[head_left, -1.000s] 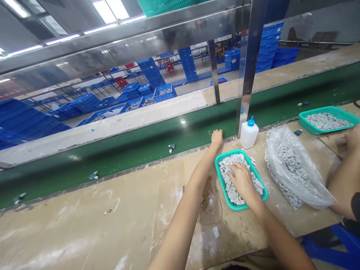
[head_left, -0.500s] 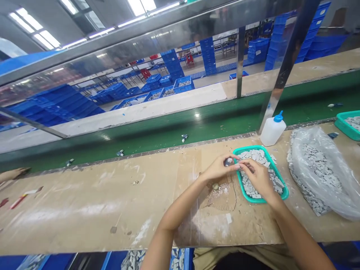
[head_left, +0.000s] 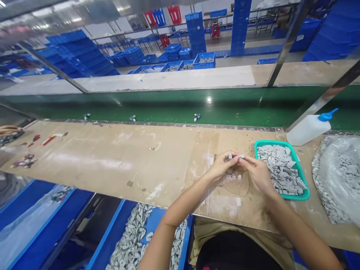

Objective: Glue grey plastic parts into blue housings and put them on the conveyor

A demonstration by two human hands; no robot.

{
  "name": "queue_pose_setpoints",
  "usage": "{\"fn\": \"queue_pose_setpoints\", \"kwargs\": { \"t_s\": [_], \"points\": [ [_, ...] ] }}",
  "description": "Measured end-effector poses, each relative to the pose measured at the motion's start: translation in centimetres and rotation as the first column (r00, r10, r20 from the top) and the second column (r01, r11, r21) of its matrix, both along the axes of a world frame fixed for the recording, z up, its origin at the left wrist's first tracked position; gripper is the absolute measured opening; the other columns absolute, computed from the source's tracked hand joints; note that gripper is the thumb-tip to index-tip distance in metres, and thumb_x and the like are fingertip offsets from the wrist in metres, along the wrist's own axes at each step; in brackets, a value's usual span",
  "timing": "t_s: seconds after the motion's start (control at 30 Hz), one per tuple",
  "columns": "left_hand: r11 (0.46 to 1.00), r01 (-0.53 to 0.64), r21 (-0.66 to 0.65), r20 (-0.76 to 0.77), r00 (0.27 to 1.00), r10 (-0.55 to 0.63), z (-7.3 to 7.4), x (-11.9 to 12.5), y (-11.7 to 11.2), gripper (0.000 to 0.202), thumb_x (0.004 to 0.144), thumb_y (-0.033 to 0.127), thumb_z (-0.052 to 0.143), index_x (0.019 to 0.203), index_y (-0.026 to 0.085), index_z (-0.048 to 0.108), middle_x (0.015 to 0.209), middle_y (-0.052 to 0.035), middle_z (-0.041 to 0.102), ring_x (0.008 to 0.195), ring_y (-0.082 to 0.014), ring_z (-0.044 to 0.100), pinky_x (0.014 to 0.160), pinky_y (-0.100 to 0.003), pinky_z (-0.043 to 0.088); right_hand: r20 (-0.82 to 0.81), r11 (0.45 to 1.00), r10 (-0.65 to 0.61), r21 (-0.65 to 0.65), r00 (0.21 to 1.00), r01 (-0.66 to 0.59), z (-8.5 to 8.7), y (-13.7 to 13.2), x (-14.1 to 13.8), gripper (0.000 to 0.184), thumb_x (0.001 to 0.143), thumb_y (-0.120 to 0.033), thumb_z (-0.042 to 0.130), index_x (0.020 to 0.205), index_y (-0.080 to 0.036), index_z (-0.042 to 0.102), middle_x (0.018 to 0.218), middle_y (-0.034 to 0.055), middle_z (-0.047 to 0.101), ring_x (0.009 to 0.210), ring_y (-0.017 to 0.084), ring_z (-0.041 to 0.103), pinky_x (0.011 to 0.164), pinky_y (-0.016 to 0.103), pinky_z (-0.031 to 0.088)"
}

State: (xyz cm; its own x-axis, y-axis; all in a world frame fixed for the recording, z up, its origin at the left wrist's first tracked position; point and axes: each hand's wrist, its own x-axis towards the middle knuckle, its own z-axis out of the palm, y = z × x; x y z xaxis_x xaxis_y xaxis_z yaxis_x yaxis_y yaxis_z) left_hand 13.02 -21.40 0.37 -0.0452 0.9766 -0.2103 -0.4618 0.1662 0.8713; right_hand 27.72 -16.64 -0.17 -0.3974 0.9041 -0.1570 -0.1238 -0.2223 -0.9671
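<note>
My left hand (head_left: 222,166) is closed, with a small grey piece (head_left: 230,156) showing between its thumb and fingers. The fingertips of my right hand (head_left: 259,173) pinch a small whitish piece (head_left: 241,156), close against my left fingertips. What exactly these pieces are is too small to make out. Both hands are above a scrap of cardboard (head_left: 234,185) with a wet, shiny patch. Beside my right hand stands a green plastic basket (head_left: 306,189) full of flat grey-white pieces (head_left: 281,165).
A white squeeze bottle (head_left: 306,129) with a blue cap stands behind the basket, near a clear bag (head_left: 334,176) of pieces. Small assembled parts (head_left: 197,117) lie on the green conveyor belt (head_left: 168,108). Blue crates (head_left: 105,228) sit under the table's front edge. Another person's hand (head_left: 9,130) is far left.
My view has levelled and tilted downward. My hands have moved from the basket's left rim to over the cardboard scrap, still together. The belt parts appear shifted relative to the table.
</note>
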Motion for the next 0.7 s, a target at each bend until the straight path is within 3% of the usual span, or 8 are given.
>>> {"fn": "queue_pose_setpoints", "kwargs": {
  "t_s": [0.17,0.23,0.3,0.37,0.47,0.6,0.7],
  "points": [
    [0.998,0.063,-0.010,0.358,0.932,-0.055,0.1,-1.7,-0.4,0.053,0.058,0.009,0.082,0.109,0.019,0.071,0.103,-0.0070,0.071,0.093,-0.0174,0.065,0.091,-0.031,0.046,0.059,0.999,0.040,-0.010,0.997,-0.040,-0.5,0.4,-0.2,0.042,0.067,-0.055,0.085,0.089,-0.020,0.078,0.088,0.0067,0.080,0.073,0.021,0.074,0.074,0.036,0.062],
    [0.999,0.043,-0.026,0.453,0.891,-0.027,-0.1,-2.5,-0.2,0.054,0.056,0.001,0.072,0.107,0.017,0.070,0.092,-0.0043,0.069,0.085,-0.0143,0.064,0.089,-0.029,0.046,0.152,0.993,0.094,0.056,0.984,-0.103,-0.6,0.5,0.0,0.045,0.068,-0.056,0.084,0.095,-0.020,0.078,0.082,0.0058,0.078,0.068,0.020,0.073,0.069,0.035,0.062],
    [1.000,0.009,-0.030,0.505,0.863,0.007,-0.3,-3.4,0.1,0.053,0.055,-0.003,0.065,0.105,0.016,0.068,0.083,-0.0013,0.065,0.076,-0.0110,0.062,0.088,-0.028,0.047,0.283,0.961,0.122,0.206,0.952,-0.184,-0.7,0.4,0.3,0.045,0.072,-0.058,0.080,0.099,-0.021,0.078,0.087,0.0066,0.078,0.073,0.022,0.074,0.072,0.037,0.062],
    [0.998,-0.064,-0.017,0.524,0.850,0.063,-0.4,-4.4,0.4,0.054,0.056,-0.005,0.063,0.106,0.016,0.067,0.082,-0.0004,0.064,0.078,-0.0112,0.064,0.092,-0.029,0.047,0.433,0.871,0.069,0.412,0.899,-0.266,-0.9,0.3,0.7,0.040,0.081,-0.057,0.073,0.100,-0.023,0.079,0.099,0.0084,0.078,0.084,0.023,0.074,0.078,0.038,0.062],
    [0.979,-0.203,-0.027,0.501,0.844,0.189,-0.6,-5.9,0.7,0.040,0.064,-0.003,0.069,0.099,0.016,0.065,0.088,-0.0026,0.067,0.091,-0.0159,0.069,0.098,-0.031,0.049,0.584,0.671,-0.054,0.622,0.810,-0.403,-1.3,0.1,1.2,0.032,0.093,-0.048,0.061,0.105,-0.024,0.078,0.106,0.0086,0.078,0.094,0.023,0.074,0.083,0.038,0.060],
    [0.955,-0.281,-0.090,0.477,0.830,0.289,-1.0,-6.4,0.8,0.026,0.072,0.003,0.074,0.090,0.016,0.061,0.084,-0.0028,0.070,0.084,-0.0149,0.070,0.091,-0.030,0.052,0.655,0.497,-0.130,0.692,0.744,-0.523,-1.8,-0.2,1.3,0.028,0.096,-0.039,0.060,0.112,-0.023,0.077,0.096,0.0069,0.079,0.080,0.020,0.074,0.074,0.033,0.060],
    [0.948,-0.289,-0.136,0.491,0.811,0.318,-1.1,-5.9,0.6,0.023,0.075,0.000,0.071,0.091,0.015,0.063,0.079,-0.0004,0.068,0.072,-0.0090,0.066,0.082,-0.024,0.053,0.635,0.380,-0.154,0.745,0.757,-0.548,-1.8,-0.5,1.2,0.019,0.095,-0.029,0.063,0.104,-0.021,0.078,0.089,0.0055,0.080,0.074,0.018,0.073,0.071,0.031,0.059]
  ]
}}
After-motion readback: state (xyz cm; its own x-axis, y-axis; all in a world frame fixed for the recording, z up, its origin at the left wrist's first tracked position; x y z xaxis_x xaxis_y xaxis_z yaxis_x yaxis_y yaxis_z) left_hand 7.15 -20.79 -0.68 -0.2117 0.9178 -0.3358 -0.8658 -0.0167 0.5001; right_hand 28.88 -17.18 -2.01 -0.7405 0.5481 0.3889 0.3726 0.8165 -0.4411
